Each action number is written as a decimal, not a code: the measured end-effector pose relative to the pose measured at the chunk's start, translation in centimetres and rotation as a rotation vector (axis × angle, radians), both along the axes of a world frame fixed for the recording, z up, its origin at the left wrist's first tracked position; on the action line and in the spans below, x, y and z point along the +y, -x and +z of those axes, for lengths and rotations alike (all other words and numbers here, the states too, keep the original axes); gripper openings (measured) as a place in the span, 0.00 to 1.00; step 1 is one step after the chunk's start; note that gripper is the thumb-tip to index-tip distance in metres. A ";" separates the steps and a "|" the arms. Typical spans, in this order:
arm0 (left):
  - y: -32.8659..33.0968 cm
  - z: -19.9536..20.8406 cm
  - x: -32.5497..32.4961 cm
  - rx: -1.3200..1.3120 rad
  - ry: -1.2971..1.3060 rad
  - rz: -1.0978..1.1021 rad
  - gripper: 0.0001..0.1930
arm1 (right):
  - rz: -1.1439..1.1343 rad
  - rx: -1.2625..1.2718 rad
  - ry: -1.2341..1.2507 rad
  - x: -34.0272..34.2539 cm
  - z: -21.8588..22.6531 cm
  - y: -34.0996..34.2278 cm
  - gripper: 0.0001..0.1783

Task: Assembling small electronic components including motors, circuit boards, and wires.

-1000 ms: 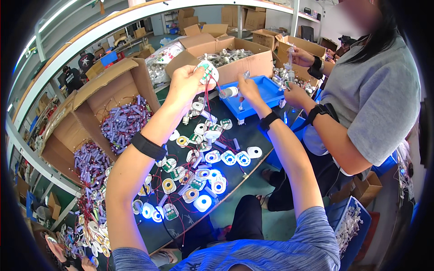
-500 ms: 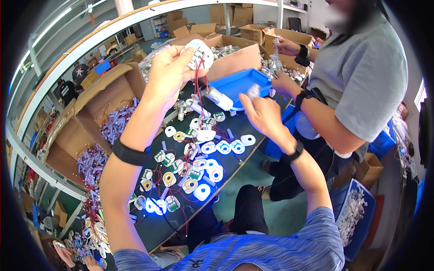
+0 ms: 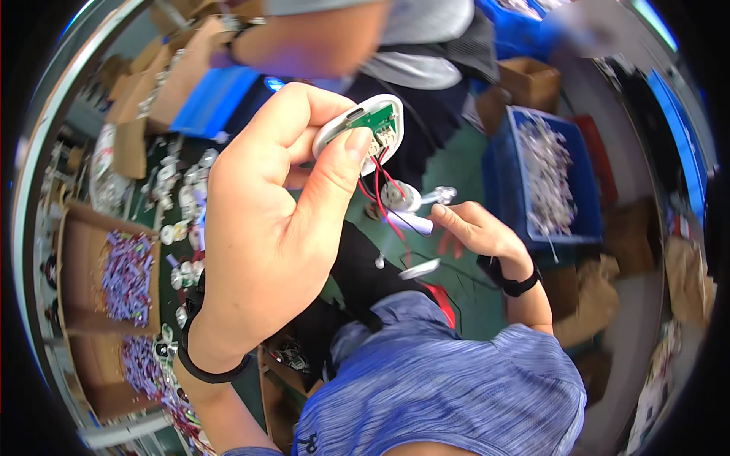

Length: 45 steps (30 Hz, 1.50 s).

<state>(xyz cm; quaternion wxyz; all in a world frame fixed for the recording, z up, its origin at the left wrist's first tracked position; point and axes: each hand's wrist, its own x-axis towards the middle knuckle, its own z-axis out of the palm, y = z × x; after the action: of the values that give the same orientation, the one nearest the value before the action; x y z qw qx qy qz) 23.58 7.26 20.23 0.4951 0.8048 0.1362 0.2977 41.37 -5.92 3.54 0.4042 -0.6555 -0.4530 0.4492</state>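
The left hand [image 3: 266, 220] is raised close to the head camera, its grip clenched on a white oval housing [image 3: 357, 129] with a green circuit board [image 3: 378, 121] showing inside; the thumb presses its lower edge. Red and black wires [image 3: 380, 190] hang from the board down to a small round part [image 3: 398, 195] below the grip. The right hand [image 3: 475, 228] pinches a small clear piece [image 3: 441, 196] beside that round part. This looks like an assembly step: likely seating the wired parts into the housing, which calls for bringing both hands together. The counter [image 3: 190, 190] of like parts lies left of the grip.
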 end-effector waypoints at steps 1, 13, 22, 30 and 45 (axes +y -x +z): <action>-0.9 -1.0 -1.1 0.011 0.023 -0.038 0.07 | -0.017 -0.266 0.063 -2.2 0.8 -0.5 0.29; -13.5 -15.1 -7.0 0.257 0.269 -0.445 0.07 | -0.705 0.138 -0.571 -5.4 -11.3 1.1 0.15; -8.1 -20.6 -5.4 0.518 0.360 -0.328 0.19 | -1.354 1.064 -0.555 -11.0 -23.8 -9.6 0.16; 3.3 -23.1 -4.4 0.644 0.607 0.008 0.15 | -1.677 0.724 -0.763 -19.9 -26.2 -25.1 0.17; 8.8 -25.2 -4.7 0.487 0.850 0.209 0.14 | -1.615 -0.380 -0.098 -31.7 -39.8 -35.5 0.35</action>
<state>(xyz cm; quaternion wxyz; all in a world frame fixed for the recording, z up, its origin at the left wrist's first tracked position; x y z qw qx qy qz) 14.74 2.60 -4.97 0.7005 0.5603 0.4369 0.0675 76.89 -37.62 -36.21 0.5469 -0.8253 0.0773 -0.1178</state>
